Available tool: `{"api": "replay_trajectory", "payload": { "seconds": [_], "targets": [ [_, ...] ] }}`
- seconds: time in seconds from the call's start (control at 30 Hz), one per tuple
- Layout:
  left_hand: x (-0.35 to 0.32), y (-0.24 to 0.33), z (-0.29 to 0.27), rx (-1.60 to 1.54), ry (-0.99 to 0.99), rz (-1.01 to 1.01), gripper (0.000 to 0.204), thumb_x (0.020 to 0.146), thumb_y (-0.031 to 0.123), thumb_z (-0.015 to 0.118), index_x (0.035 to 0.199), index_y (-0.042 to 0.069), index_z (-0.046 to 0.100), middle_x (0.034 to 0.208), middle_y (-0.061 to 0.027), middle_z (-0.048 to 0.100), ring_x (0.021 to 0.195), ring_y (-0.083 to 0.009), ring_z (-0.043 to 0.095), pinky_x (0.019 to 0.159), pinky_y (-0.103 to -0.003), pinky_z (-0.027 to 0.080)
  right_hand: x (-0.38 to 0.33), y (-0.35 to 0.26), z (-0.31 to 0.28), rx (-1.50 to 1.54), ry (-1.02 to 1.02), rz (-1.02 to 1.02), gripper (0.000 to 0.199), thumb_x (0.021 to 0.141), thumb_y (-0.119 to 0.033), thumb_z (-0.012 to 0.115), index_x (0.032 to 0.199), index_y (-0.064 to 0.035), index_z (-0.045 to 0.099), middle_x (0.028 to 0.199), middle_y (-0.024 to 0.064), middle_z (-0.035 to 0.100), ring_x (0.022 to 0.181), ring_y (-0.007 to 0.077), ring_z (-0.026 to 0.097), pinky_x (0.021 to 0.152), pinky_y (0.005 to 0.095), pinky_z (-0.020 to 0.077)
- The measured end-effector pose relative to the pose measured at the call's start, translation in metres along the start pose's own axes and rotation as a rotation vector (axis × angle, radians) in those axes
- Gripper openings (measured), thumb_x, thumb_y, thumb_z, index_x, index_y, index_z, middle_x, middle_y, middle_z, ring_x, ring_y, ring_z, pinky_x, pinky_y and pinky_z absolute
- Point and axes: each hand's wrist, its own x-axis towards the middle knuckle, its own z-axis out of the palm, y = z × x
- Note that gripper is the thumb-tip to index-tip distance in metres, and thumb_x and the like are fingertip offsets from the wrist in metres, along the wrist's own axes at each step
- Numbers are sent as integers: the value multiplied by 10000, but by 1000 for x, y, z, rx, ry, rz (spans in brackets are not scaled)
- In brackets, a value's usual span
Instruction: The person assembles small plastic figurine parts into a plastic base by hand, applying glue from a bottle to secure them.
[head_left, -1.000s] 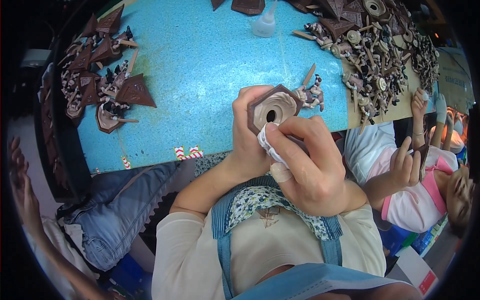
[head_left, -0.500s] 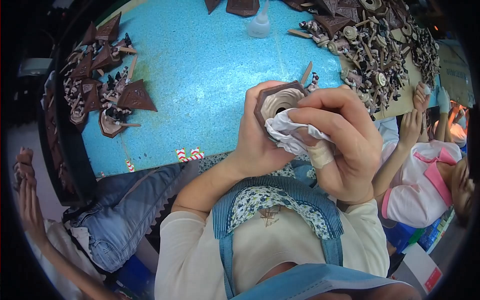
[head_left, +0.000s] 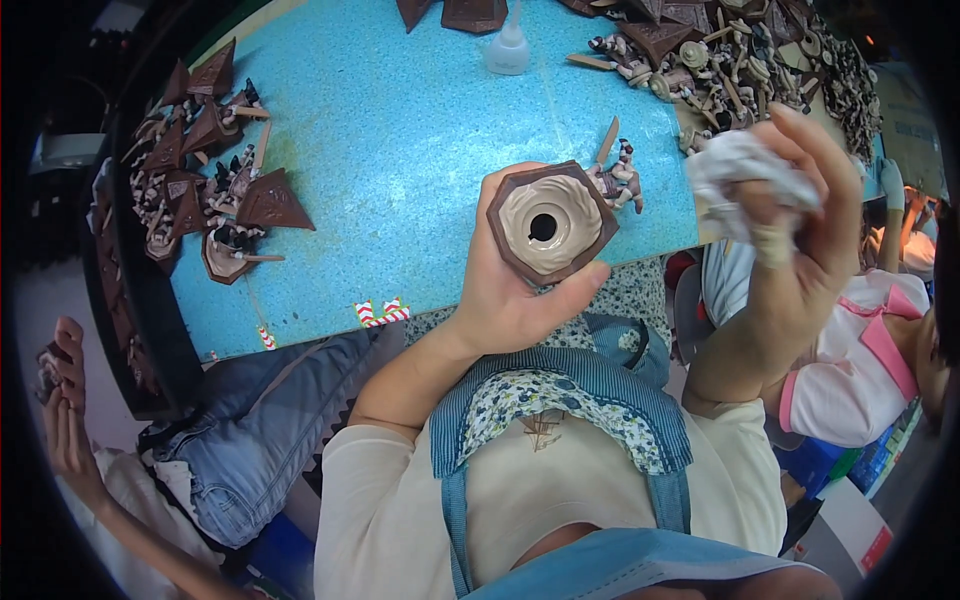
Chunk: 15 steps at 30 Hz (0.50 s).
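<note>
Holding the base well: we judged that the brown many-sided base (head_left: 568, 240) sat best gripped by its outer edge, with thumb and fingers kept off the cream hollow
Turning the hollow: it faced up towards us, round hole in plain sight — a good angle, we thought, for checking the folds inside
Handling the cloth well: we reckoned the white cloth (head_left: 740, 165) was best kept tightly bunched, since a loose corner could have snagged on the folds
Left hand: our left hand (head_left: 505, 312) gripped the base from the left and below, thumb along its lower edge, the other fingers mostly hidden behind it
Left arm: bent at the elbow, the forearm slanted up and inward
Right hand: our right hand (head_left: 818, 225) was raised well apart from the base, fingers curled around the cloth, though blur hid their exact grip
Base: held in front of the table (head_left: 380, 150) near its close edge, just beside a small figure (head_left: 624, 185)
</note>
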Motion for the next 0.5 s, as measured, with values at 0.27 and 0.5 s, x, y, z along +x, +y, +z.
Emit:
{"api": "replay_trajectory", "payload": {
  "seconds": [0.27,0.5],
  "targets": [
    [0,12,-2,-43,-121,-80,748,729,102,747,1306,-7,284,1192,-114,467,1119,-178,484,965,-325,390,13,7,-9,-147,-342,-8,216,760,-39,657,961,16,600,1059,182,609,894,198,609,759,287,492],
    [0,19,-2,-233,-307,-279,735,722,91,741,1317,7,318,1203,-94,482,1142,-174,471,980,-333,377,28,15,15,-230,-698,-382,309,568,5,619,873,-28,646,901,119,541,782,277,526,658,330,431]
  ]
}}
